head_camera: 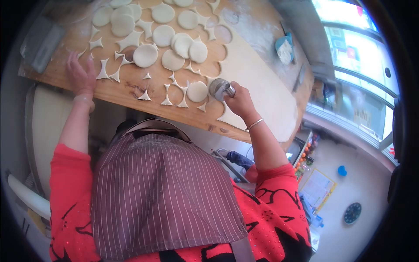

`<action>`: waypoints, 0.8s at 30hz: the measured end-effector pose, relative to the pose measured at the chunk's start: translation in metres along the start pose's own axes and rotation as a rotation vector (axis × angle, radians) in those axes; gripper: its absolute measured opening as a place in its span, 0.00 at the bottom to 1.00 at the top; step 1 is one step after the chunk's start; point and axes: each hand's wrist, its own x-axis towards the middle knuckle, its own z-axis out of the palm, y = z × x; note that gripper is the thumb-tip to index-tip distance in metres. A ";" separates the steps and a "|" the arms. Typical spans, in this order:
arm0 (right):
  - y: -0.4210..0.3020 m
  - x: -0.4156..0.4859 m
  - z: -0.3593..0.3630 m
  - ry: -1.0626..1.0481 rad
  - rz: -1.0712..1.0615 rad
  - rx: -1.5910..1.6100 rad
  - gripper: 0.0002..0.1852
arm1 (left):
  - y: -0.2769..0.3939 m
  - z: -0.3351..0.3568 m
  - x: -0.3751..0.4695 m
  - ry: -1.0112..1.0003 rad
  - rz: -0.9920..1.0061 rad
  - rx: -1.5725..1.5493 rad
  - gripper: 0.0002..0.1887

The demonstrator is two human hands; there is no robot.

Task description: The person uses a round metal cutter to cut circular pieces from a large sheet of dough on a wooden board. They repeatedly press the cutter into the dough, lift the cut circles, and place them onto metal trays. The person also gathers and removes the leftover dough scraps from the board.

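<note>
My right hand (pixel 240 99) grips the handle of a round metal dough cutter (pixel 219 89), which sits at the left edge of a large rolled dough sheet (pixel 262 85). One cut dough circle (pixel 197 91) lies just left of the cutter. My left hand (pixel 81 73) rests on the wooden board (pixel 121 95) near its front left edge, fingers spread, beside thin dough scraps (pixel 103 69). Several more dough rounds (pixel 145 56), some overlapping, lie across the left and middle of the board. The sheet's left side has curved cut-outs.
A grey metal box-like object (pixel 42 44) stands at the board's left end. At the right lie a blue scoop with flour (pixel 284 50) and a flat blade-like tool (pixel 299 78). Loose flour covers the back right. The board's front edge runs before my apron.
</note>
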 end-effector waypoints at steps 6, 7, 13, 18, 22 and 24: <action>-0.010 0.021 -0.004 -0.137 0.029 -0.119 0.11 | -0.001 -0.004 -0.001 -0.044 0.008 -0.021 0.27; -0.013 0.025 -0.005 -0.177 0.034 -0.125 0.11 | -0.003 -0.004 -0.001 -0.052 0.003 -0.008 0.27; -0.014 0.032 0.008 -0.128 0.159 -0.033 0.09 | 0.000 -0.006 0.000 -0.051 0.017 0.021 0.26; -0.013 0.028 0.021 -0.002 0.609 0.674 0.07 | -0.002 -0.005 0.002 -0.031 0.042 0.055 0.27; -0.029 0.034 -0.002 -0.025 0.598 1.037 0.10 | 0.003 0.001 0.002 -0.015 0.024 0.048 0.27; -0.064 0.045 -0.033 -0.029 0.463 1.154 0.14 | 0.003 -0.002 0.001 -0.013 0.008 0.059 0.27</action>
